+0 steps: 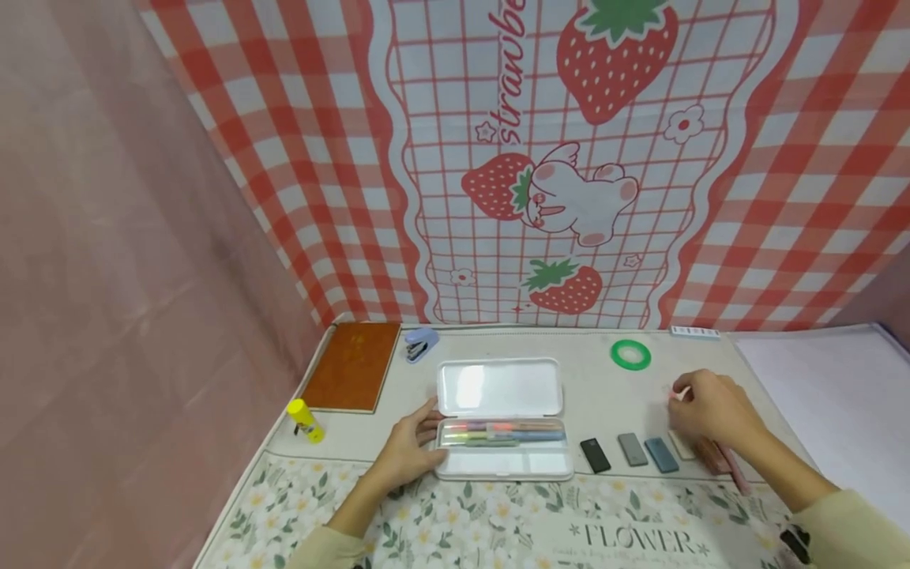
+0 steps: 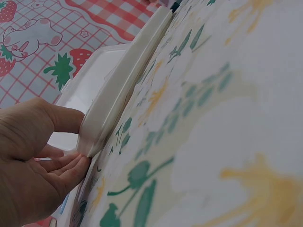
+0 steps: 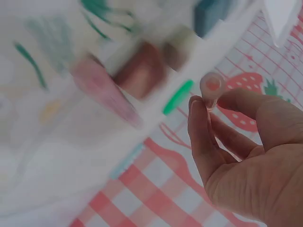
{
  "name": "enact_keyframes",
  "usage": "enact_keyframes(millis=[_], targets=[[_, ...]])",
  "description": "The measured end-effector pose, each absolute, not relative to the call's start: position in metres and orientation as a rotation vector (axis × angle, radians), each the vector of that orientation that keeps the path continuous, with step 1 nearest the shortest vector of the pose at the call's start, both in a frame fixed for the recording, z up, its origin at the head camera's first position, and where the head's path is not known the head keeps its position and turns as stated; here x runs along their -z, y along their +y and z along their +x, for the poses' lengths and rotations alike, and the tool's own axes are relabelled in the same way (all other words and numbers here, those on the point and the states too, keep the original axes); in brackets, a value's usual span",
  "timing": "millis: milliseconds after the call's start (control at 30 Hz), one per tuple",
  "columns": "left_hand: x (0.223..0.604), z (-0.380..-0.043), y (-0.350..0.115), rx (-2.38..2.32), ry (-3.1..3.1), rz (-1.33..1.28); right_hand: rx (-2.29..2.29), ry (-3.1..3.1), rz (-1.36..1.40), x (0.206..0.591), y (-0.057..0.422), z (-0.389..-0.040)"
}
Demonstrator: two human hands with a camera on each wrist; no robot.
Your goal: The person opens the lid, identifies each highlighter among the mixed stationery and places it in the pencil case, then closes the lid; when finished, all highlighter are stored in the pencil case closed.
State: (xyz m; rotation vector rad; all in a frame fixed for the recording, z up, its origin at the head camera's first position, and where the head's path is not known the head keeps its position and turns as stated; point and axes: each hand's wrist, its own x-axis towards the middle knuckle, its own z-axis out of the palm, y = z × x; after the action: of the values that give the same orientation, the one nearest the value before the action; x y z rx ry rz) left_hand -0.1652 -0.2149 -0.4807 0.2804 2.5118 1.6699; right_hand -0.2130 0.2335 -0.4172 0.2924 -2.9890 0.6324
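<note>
An open white pencil case (image 1: 503, 474) lies on the table with its lid raised toward the back; several coloured pens (image 1: 490, 427) rest inside. My left hand (image 1: 411, 449) grips its left end, thumb and fingers on either side of the corner, as the left wrist view (image 2: 42, 156) also shows. Over the table's right side, my right hand (image 1: 718, 409) pinches a small pinkish thing with a round end (image 3: 212, 85) between thumb and fingers; most of it is hidden, so I cannot tell its kind. Below that hand lie a brown block (image 1: 712, 457) and a pink tapered item (image 3: 105, 90).
Right of the case lie a black block (image 1: 595, 456), a grey one (image 1: 632, 450) and a blue one (image 1: 662, 455). Farther back are green tape (image 1: 630, 355) and a white strip (image 1: 694, 333). A brown notebook (image 1: 353, 367), stapler (image 1: 421, 344) and yellow glue stick (image 1: 306, 420) lie left.
</note>
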Motion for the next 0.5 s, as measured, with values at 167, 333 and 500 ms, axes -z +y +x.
enact_keyframes(millis=[167, 333, 500], targets=[[0.47, -0.16, -0.211, -1.678, 2.503, 0.28, -0.621, -2.947, 0.372, 0.405, 0.234, -0.217], [0.447, -0.15, -0.207, -1.669, 2.505, 0.296, -0.612, -2.923, 0.447, 0.399, 0.22, -0.22], [0.444, -0.148, -0.205, -1.659, 2.504, 0.287, -0.642, -2.857, 0.564, 0.394, 0.182, -0.221]])
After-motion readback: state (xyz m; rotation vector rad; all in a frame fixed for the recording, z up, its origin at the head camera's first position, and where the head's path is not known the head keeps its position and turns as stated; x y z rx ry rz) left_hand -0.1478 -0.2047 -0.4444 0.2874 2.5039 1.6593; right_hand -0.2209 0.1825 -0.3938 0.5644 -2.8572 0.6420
